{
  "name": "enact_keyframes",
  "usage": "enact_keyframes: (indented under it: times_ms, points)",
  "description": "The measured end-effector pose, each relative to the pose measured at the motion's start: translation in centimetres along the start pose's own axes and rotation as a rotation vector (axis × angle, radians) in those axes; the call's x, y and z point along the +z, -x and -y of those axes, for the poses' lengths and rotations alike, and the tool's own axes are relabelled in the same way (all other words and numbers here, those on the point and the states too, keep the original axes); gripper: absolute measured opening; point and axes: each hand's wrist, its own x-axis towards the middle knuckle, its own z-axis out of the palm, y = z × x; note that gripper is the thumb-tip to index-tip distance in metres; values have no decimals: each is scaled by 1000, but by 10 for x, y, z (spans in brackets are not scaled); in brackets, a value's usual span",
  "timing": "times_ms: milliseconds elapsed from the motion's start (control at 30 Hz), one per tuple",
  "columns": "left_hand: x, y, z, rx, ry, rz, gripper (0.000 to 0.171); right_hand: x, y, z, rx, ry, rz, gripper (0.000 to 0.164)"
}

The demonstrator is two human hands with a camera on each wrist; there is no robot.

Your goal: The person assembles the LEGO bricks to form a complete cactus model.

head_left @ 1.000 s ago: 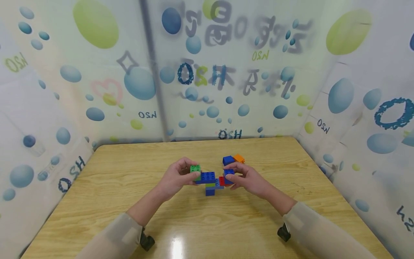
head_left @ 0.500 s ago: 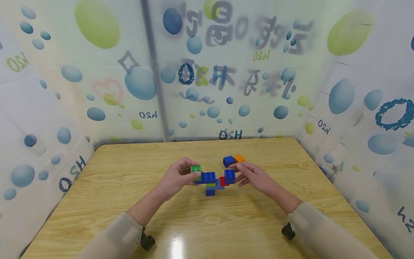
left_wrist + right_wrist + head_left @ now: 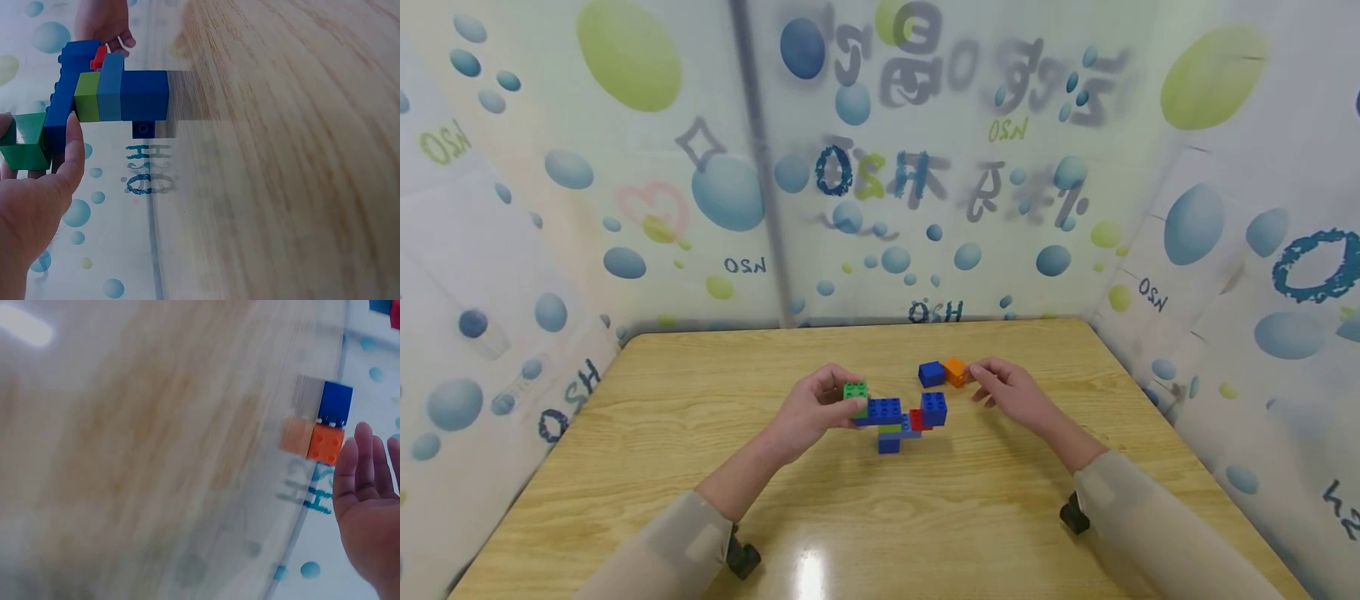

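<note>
My left hand (image 3: 805, 419) pinches the left end of a toy-brick build, thumb on the green brick (image 3: 855, 389) and the long blue brick (image 3: 60, 109). Below that come lime, light blue and blue bricks, the lowest blue brick (image 3: 889, 444) at the tabletop. A red brick (image 3: 917, 419) and an upper blue brick (image 3: 934, 407) form the right end. My right hand (image 3: 1017, 396) holds nothing, its fingers loosely extended beside the orange brick (image 3: 326, 443); whether they touch it I cannot tell. A loose blue brick (image 3: 931, 374) lies against the orange one.
The wooden table (image 3: 880, 525) reaches back to a printed curtain (image 3: 865, 283) with bubble patterns. Dark wrist devices hang under both sleeves, one being the left device (image 3: 742, 557).
My right hand has let go of the upper blue brick at the build's right end and moved right and back to the orange brick. The left hand keeps its grip nearly still.
</note>
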Motion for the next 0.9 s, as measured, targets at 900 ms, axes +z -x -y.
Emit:
enact_keyframes:
  times_ms: [900]
  points:
    - [0, 0, -2, -9, 17, -3, 34, 10, -46, -16, 160, 209, 3, 65]
